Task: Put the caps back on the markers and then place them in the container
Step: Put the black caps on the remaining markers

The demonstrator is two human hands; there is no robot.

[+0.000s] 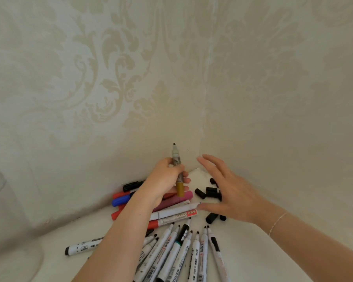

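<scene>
Nearest us, at the near edge of the white desk (273, 251), we saw a fan of uncapped white whiteboard markers (183, 255) with black tips pointing toward the far corner, and one white marker with a black cap (83, 246) lying apart toward the left edge. Just beyond the fan, a white marker with a red end and printed lettering (172, 217) lay crosswise, with a plain white marker (177, 209) and a pink marker (176, 198) stacked behind it. To their left, partly hidden under the left forearm, lay red-capped markers (118, 213), a blue-capped marker (121, 200) and a black-capped marker (131, 185) close to the left wall. Our left hand (165, 180) gripped a grey uncapped marker with a gold end (177, 171), held nearly upright above the pile, its black tip pointing up toward the wall corner. Our right hand (228, 192) hovered spread wide, fingers straight and holding nothing, over a cluster of loose black plastic caps (207, 193) near the far corner; two more black caps (212, 217) lay just under its thumb side. A thin bracelet (277, 222) circled the right wrist. At the far left edge stood a blurred clear container (0, 200), well apart from the markers. Cream patterned wallpaper (110, 78) covered both walls behind.
</scene>
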